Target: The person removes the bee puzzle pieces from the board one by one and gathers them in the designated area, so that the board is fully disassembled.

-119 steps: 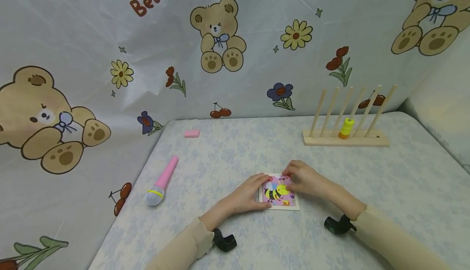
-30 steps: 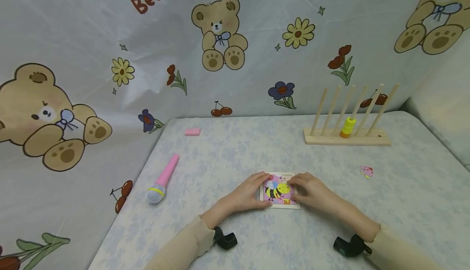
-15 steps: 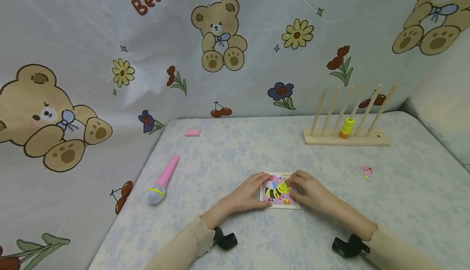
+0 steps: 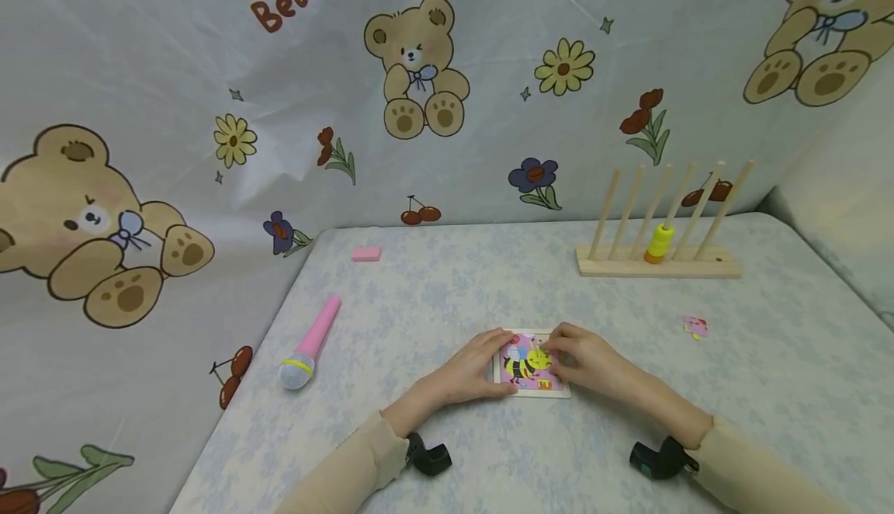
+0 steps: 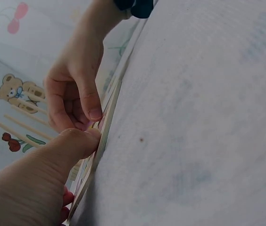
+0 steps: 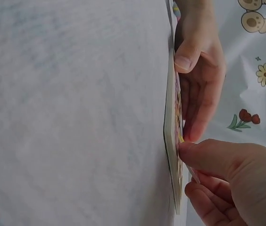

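Observation:
A small square jigsaw puzzle [image 4: 520, 368] with a yellow-and-black bee on pink lies in a pale wooden frame [image 4: 545, 394] on the table. My left hand [image 4: 464, 370] grips the frame's left side, thumb at the near edge and fingers at the far edge. Over the right side of the picture, my right hand [image 4: 594, 359] pinches a puzzle piece [image 6: 192, 174] between thumb and fingers; in the right wrist view it stands tilted out of the frame. Another puzzle piece [image 4: 695, 326], pink with a yellow tab, lies loose on the table to the right.
At the back right stands a wooden peg rack [image 4: 660, 267] with yellow and orange rings [image 4: 660, 244] on one peg. A pink toy microphone [image 4: 310, 347] lies on the left, and a pink block [image 4: 366, 254] behind it.
Compared with 4 seconds ago, a loose puzzle piece now lies on the table at right. The right hand has shifted slightly at the puzzle's right side; the left hand keeps its place.

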A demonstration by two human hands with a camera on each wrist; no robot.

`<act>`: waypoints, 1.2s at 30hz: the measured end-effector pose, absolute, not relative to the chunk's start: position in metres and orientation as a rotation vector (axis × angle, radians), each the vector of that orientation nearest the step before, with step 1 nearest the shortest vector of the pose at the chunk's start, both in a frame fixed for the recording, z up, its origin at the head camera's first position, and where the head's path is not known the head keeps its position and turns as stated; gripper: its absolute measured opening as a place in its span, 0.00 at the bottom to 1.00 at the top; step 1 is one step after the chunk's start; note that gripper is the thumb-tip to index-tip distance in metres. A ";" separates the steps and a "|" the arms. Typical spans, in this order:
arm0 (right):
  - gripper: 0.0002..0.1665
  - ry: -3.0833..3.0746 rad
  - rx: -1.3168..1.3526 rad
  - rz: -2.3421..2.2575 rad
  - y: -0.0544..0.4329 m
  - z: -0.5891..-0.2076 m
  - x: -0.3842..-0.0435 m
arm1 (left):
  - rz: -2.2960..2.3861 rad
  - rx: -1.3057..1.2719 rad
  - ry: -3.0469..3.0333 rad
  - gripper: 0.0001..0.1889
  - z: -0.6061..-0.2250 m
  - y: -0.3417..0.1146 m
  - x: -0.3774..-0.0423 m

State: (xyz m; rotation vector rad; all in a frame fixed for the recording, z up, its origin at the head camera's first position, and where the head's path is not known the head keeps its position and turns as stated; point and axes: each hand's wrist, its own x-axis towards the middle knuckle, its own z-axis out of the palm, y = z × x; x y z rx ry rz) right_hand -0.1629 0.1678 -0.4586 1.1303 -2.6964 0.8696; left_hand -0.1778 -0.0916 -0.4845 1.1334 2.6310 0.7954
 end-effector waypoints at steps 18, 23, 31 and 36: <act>0.17 -2.594 0.832 0.836 0.262 -0.429 -0.164 | 0.798 1.108 2.637 0.44 -0.485 -0.091 -0.176; 0.16 -2.769 0.626 0.841 0.311 -0.439 -0.154 | 0.794 1.111 2.635 0.44 -0.485 -0.092 -0.177; 0.17 -2.835 0.547 0.759 0.349 -0.457 -0.149 | 0.789 1.111 2.642 0.44 -0.487 -0.093 -0.178; 0.18 -2.821 0.534 0.659 0.358 -0.462 -0.150 | 0.789 1.130 2.649 0.44 -0.487 -0.091 -0.178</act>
